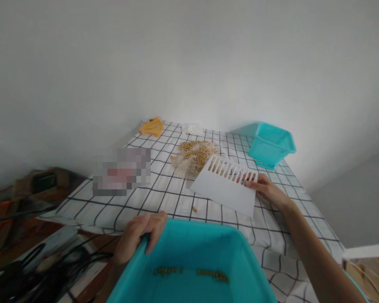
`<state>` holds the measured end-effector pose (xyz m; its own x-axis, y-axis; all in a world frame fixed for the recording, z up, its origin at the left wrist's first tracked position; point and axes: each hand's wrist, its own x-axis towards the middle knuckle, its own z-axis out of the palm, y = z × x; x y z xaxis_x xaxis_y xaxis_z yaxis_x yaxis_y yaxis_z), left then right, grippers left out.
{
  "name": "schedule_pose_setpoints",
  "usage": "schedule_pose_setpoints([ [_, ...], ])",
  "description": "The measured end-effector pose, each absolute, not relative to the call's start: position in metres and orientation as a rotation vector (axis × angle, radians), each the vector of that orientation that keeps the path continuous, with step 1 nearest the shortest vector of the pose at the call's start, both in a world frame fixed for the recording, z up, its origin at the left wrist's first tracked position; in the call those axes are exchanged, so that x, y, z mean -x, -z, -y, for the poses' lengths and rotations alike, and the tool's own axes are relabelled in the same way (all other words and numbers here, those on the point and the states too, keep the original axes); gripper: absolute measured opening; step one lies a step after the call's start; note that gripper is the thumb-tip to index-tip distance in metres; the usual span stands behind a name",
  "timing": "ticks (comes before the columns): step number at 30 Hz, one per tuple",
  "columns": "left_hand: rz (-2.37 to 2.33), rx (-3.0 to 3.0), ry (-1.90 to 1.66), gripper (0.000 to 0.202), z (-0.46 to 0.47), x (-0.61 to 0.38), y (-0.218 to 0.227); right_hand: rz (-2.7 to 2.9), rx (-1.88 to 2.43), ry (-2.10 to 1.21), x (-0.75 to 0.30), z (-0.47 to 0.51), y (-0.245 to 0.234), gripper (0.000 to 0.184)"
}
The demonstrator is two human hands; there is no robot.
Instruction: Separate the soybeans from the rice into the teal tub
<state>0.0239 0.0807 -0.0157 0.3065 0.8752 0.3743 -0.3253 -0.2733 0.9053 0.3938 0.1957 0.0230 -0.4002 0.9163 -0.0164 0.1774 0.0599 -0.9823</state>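
My left hand (142,231) is closed over the left rim of a deep teal plastic bin (202,235) at the table's near edge. Small yellowish bits, too blurred to name surely, lie in two strips on its bottom. In my right hand (267,189) is a white slotted plastic board (225,193), gripped at its right end. The board leans over the table, its row of slots facing away from me. Just beyond its left part lies a pile of yellow beans (196,155) mixed with fine whitish grains. One loose bit (195,209) sits nearer the bin.
A second teal bin (270,147) stands at the back right of the checked tablecloth (167,193). An orange cloth-like item (152,127) and a white folded piece (192,129) lie along the back. A pixelated item (121,172) is at left. Cables and boxes (47,183) clutter the floor.
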Motion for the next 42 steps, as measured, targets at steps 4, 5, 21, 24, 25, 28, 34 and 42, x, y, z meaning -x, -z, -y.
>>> schedule_pose_setpoints([
  [4, -0.558, -1.421, -1.248, 0.066, -0.0809, -0.0225, 0.0142, 1.628, 1.104, -1.354, -0.3941, -0.1965, -0.0236, 0.029],
  [5, -0.565, -1.422, -1.243, 0.066, -0.0809, -0.0223, 0.0137, 1.633, 1.105, -1.351, -0.3941, -0.1966, -0.0237, 0.028],
  [21, -0.647, -1.455, -1.257, 0.067, -0.0808, -0.024, 0.0127, 1.664, 1.125, -1.343, -0.3936, -0.1958, -0.0253, 0.027],
  [24, -0.625, -1.454, -1.253, 0.066, -0.0805, -0.0245, 0.0113, 1.668, 1.127, -1.351, -0.3937, -0.1959, -0.025, 0.029],
  [25, -0.619, -1.44, -1.259, 0.066, -0.0801, -0.0249, 0.0107, 1.666, 1.133, -1.352, -0.3936, -0.1958, -0.0249, 0.029],
  [28, -0.612, -1.402, -1.282, 0.066, -0.0789, -0.0264, 0.0092, 1.663, 1.143, -1.36, -0.3934, -0.1951, -0.0248, 0.029],
  [34, -0.608, -1.403, -1.278, 0.065, -0.0786, -0.0278, 0.0094, 1.72, 1.125, -1.368, -0.3938, -0.1949, -0.0254, 0.032],
  [42, -0.669, -1.4, -1.235, 0.067, -0.0807, -0.0207, 0.0093, 1.734, 1.124, -1.392, -0.3901, -0.1933, -0.0276, 0.031],
])
